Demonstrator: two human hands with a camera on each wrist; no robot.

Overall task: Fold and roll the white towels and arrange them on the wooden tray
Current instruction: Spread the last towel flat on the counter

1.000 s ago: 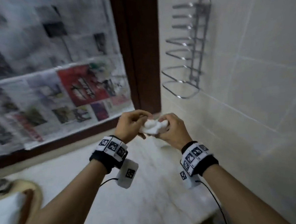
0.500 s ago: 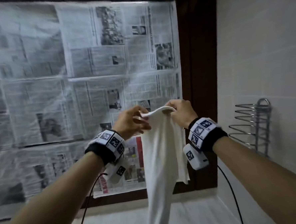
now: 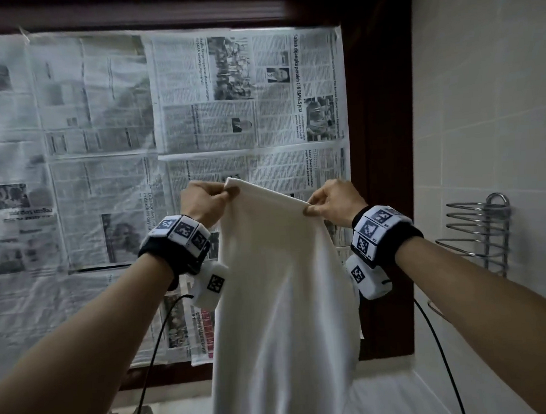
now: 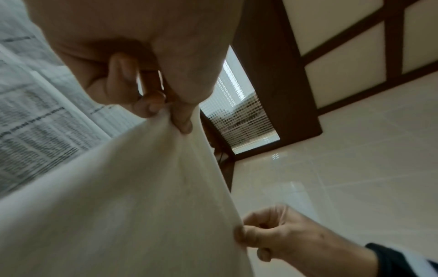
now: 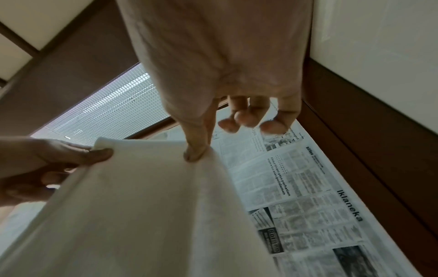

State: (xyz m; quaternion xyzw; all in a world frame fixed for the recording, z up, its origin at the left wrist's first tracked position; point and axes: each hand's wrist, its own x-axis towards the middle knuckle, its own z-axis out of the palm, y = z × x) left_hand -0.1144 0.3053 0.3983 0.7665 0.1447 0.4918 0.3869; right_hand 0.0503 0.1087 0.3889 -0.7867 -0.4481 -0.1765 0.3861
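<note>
— Between your raised hands the white towel hangs limp above the counter, top edge nearly taut.
— How are you gripping it?
— Your left hand and right hand each pinch a top corner. It looks soft and light, probably sagging anywhere unsupported; keep to corners.

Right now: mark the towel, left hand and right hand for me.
white towel [image 3: 279, 286], head view, on its hanging front face.
left hand [image 3: 201, 200], head view, on the back of the hand.
right hand [image 3: 336, 199], head view, on the back of the hand.
</note>
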